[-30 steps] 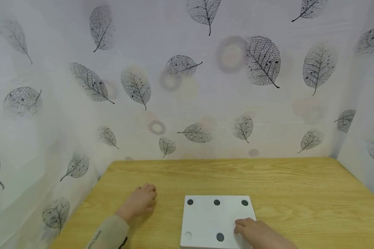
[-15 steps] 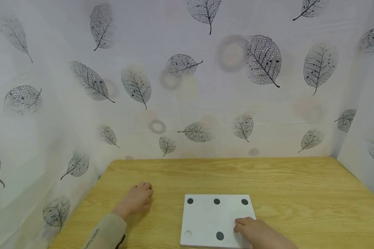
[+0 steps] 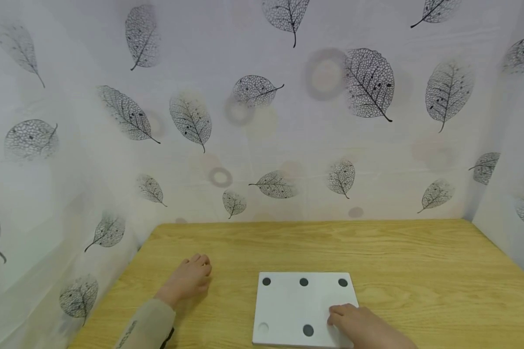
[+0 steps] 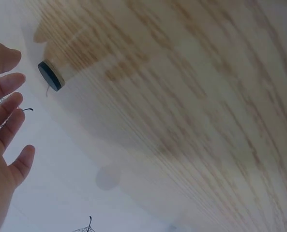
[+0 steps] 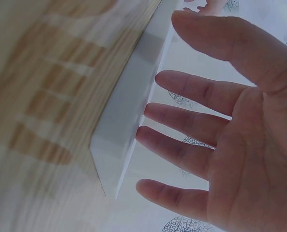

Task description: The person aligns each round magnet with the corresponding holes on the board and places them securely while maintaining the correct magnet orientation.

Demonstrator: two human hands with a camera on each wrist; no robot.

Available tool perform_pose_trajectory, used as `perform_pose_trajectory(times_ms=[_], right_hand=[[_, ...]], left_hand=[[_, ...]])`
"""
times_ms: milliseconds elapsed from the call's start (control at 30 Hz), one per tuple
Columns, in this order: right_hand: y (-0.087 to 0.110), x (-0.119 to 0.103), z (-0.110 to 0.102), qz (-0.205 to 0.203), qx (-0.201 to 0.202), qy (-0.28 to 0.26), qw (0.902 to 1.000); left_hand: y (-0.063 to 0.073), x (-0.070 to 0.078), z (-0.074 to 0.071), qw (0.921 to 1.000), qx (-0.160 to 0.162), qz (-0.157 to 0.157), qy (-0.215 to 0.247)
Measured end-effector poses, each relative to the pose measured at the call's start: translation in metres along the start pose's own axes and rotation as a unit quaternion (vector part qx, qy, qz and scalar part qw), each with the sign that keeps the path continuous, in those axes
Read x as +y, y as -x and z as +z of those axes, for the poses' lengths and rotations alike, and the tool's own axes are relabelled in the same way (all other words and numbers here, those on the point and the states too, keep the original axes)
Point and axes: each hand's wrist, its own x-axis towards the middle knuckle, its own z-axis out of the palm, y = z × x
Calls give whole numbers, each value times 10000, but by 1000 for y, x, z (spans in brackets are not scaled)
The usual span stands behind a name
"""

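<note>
My left hand hovers low over the wooden table, left of the white board, its fingers loosely bent. In the left wrist view a thick dark disc sits on the wood just beyond the fingertips, with a gap between them; the hand hides it in the head view. My right hand rests at the board's right side, fingertips on its top. Its fingers are extended and spread in the right wrist view, close along the board's edge. Several dark round spots mark the board, and a pale round recess lies at its lower left.
The wooden table reaches back to a white curtain printed with dark leaves, which also hangs along the left and right sides.
My left hand has shifted a little to the left, away from the board. The right hand and the board keep their places.
</note>
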Motion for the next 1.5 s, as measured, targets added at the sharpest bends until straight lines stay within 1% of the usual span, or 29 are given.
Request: perform_pose_trajectory(times_ms=[200,300,433,600,833,1167,1300,1400,1500], right_hand=[[1,0,0,-33,50,57,10000],[1,-1,-1,-12,38,33,10000],[1,-2,-1,50,10,-39,10000],[2,-1,-1,9,45,-14,10000],[1,-1,0,47,4,-6,10000],[1,0,0,40,15,-27,10000],[1,0,0,67,-16,-90,9999],[1,0,0,52,-20,-86,9999],[1,0,0,49,-27,-67,10000]], left_hand=[[2,1,-1,9993,-305,-199,35],[4,0,1,9989,-392,-254,58],[8,1,0,9987,-391,-259,177],[11,0,0,9985,-381,-279,276],[16,-3,1,9978,-391,-379,389],[20,-6,5,9960,-434,-642,437],[22,-6,5,9963,-381,-645,427],[24,-7,5,9966,-332,-588,474],[25,-7,5,9962,-322,-599,545]])
